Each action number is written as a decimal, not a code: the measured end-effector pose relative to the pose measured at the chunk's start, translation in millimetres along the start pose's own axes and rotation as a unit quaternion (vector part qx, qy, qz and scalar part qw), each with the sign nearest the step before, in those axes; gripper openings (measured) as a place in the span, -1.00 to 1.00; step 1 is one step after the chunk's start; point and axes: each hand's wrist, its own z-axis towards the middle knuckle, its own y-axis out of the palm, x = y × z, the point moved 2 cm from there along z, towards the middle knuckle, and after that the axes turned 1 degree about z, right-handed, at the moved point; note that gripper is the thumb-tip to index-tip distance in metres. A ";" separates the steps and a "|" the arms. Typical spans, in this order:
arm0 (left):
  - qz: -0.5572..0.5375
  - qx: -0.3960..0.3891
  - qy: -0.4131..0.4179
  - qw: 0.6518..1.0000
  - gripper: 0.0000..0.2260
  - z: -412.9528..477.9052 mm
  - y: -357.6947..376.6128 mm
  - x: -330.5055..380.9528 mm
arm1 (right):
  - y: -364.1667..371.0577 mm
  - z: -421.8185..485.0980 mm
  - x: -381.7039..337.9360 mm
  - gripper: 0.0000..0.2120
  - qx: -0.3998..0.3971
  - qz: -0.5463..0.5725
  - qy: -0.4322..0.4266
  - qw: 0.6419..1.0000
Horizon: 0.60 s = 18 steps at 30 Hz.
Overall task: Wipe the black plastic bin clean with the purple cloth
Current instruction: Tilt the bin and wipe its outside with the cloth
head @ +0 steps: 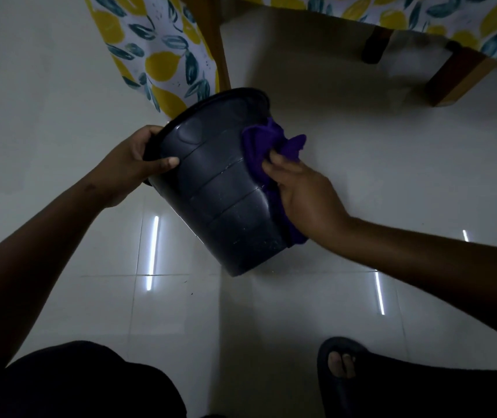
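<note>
The black plastic bin (220, 188) is held in the air above the floor, tilted with its rim pointing up and away and its base toward me. My left hand (138, 164) grips the rim on the left, thumb on the outer wall. My right hand (301, 191) presses the purple cloth (264, 149) flat against the bin's right side; the cloth runs from near the rim down to the base. The bin's inside is hidden.
White glossy floor tiles (271, 312) lie below, reflecting strip lights. A table with a lemon-print cloth (156, 55) and wooden legs (458, 79) stands just beyond the bin. My foot in a dark slipper (340, 363) is at the lower right.
</note>
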 end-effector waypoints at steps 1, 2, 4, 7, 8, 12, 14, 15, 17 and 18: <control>-0.001 -0.005 0.000 1.000 -0.70 0.3 -0.5 -0.4 | 3.8 -7.3 -5.4 -0.56 -0.011 -0.036 -0.041 0.998; -0.002 -0.009 0.000 1.000 -0.69 0.2 -0.9 -0.1 | 7.1 -12.8 -10.3 -0.49 -0.039 -0.087 -0.078 0.992; 0.005 -0.015 -0.003 1.000 -0.66 0.1 -1.5 1.4 | 15.0 -19.4 -18.0 -0.36 -0.103 -0.179 -0.126 0.970; 0.004 -0.025 -0.007 1.000 -0.64 -0.1 -2.5 2.5 | 19.8 -13.9 -31.6 -0.39 -0.122 -0.189 -0.163 0.960; 0.001 -0.029 -0.007 1.000 -0.64 -0.3 -3.3 2.5 | 19.8 -6.8 -35.5 -0.42 -0.123 -0.182 -0.163 0.962; -0.007 -0.042 -0.007 0.999 -0.62 1.1 -4.0 4.1 | 12.7 45.5 -36.1 -0.49 -0.137 -0.150 -0.152 0.967; -0.004 -0.038 -0.006 0.999 -0.60 1.7 -1.9 6.2 | 8.8 61.8 -32.8 -0.52 -0.138 -0.138 -0.157 0.968; -0.002 -0.031 -0.009 0.999 -0.59 2.1 -1.3 6.1 | 7.8 62.6 -29.7 -0.53 -0.132 -0.137 -0.162 0.968; 0.002 -0.021 -0.015 1.000 -0.57 2.2 -0.7 5.4 | 7.9 47.9 -23.8 -0.52 -0.125 -0.140 -0.171 0.967; 0.002 -0.020 -0.015 1.000 -0.56 2.1 -0.8 4.6 | 8.5 34.7 -22.4 -0.53 -0.123 -0.144 -0.182 0.965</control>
